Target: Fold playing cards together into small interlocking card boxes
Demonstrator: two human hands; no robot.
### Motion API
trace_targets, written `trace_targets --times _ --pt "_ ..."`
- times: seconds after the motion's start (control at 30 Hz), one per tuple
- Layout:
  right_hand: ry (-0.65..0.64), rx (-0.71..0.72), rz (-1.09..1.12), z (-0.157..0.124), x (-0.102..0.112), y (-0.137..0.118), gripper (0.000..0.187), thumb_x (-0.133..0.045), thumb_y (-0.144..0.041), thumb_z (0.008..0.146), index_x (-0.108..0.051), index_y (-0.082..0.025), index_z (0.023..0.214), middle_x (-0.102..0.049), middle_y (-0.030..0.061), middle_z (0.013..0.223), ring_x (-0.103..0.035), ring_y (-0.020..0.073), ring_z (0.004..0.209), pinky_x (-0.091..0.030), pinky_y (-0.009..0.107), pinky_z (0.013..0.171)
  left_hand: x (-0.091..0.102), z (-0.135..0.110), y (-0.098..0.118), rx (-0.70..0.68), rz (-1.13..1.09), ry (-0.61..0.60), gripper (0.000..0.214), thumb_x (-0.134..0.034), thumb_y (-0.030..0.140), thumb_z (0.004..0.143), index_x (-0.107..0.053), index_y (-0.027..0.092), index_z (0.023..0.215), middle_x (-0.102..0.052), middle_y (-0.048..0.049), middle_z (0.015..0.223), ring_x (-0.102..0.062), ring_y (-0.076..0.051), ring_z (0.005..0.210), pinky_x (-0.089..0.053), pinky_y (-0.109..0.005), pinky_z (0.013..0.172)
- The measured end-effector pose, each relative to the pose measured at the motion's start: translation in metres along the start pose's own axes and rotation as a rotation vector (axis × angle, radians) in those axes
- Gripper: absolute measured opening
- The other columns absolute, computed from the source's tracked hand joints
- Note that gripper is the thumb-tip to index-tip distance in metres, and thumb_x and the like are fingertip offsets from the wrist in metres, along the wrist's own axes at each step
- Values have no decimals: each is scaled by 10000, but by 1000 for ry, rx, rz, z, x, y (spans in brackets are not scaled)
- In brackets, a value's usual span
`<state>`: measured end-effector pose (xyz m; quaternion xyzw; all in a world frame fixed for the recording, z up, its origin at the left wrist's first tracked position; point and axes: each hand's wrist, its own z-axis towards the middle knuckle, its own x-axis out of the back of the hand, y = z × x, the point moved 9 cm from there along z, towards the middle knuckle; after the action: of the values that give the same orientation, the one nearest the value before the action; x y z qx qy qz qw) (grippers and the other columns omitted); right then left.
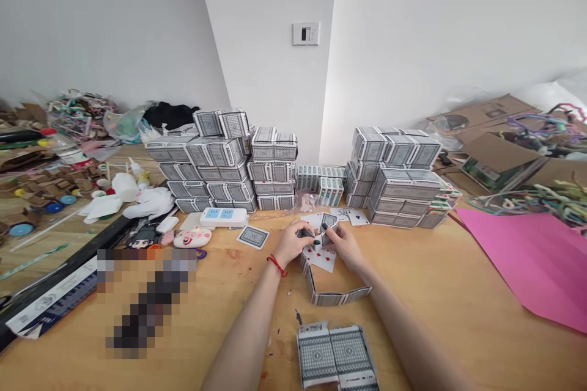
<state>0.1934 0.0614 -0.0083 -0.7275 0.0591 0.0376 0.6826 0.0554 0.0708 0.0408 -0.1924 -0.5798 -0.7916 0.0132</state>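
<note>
My left hand (pixel 296 241), with a red cord at the wrist and dark nails, pinches a folded playing card (pixel 317 243). My right hand (pixel 345 244) has its thumb and fingers closed on a grey-backed playing card (pixel 329 220) right beside it. How far the two pieces join is hidden by my fingers. Under my hands lies a diamonds card (pixel 323 258), face up. A low open frame of folded cards (pixel 329 299) stands on edge just nearer to me. Closer still is a flat block of grey-backed cards (pixel 337 354).
Stacks of card-built boxes stand behind, on the left (pixel 208 162) and right (pixel 403 177). Small card packs (pixel 321 180) sit between them. A power strip (pixel 224 216) and loose card (pixel 253 236) lie left, pink paper (pixel 527 256) right. Craft clutter lines both sides.
</note>
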Motion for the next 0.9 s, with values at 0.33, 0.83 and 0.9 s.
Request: trace_targets --times 0.33,0.83,0.9 --pt "-27 9 -42 -2 -2 -4 379 -595 -533 641 -460 -190 729 -577 -12 675 -572 137 612 -498 240 491 1 0 1 -6 -8 15 99 -658 120 567 -595 161 631 -553 -7 743 -511 -167 816 -377 -284 788" --pt "-1 44 -93 -1 0 -5 438 -592 -584 602 -502 -185 758 -598 -3 645 -570 146 592 -480 249 488 2 -1 3 -27 -12 19 103 -646 104 573 -584 164 628 -535 -2 718 -505 -159 790 -377 -280 769" --pt "-12 47 -80 -1 -1 -4 432 -592 -579 607 -504 -182 756 -600 2 654 -568 145 592 -481 245 484 2 -1 3 -34 -5 21 103 -643 101 578 -583 165 631 -534 -2 724 -505 -157 787 -378 -278 767"
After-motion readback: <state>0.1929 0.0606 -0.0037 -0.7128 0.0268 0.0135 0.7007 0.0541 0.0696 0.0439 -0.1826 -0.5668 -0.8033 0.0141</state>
